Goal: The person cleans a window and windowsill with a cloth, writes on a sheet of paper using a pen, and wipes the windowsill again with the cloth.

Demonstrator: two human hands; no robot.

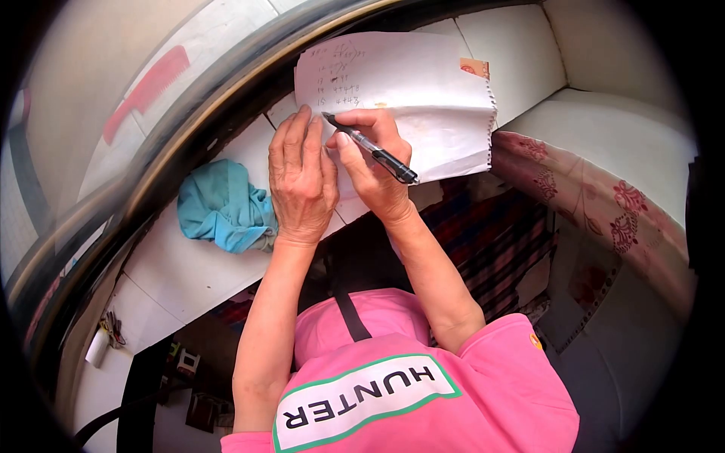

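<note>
A black and clear pen (385,157) is pinched in my right hand (377,162), its tip touching or just over the paper. My left hand (303,181) lies flat, fingers stretched together, with its fingertips on the paper's lower left edge. The white sheet of paper (438,136) has a torn spiral edge on its right side and a crease across it. Several handwritten rows of numbers stand at its upper left, the lowest just above the pen tip. Close beside my left hand is a crumpled blue cloth (223,204).
The paper rests on a white tiled ledge (181,279). A dark curved rim (151,177) runs behind it, with a red comb (147,94) beyond. At right hangs a flower-patterned cloth (604,200). A small white bottle (97,347) and wires (113,328) are at lower left.
</note>
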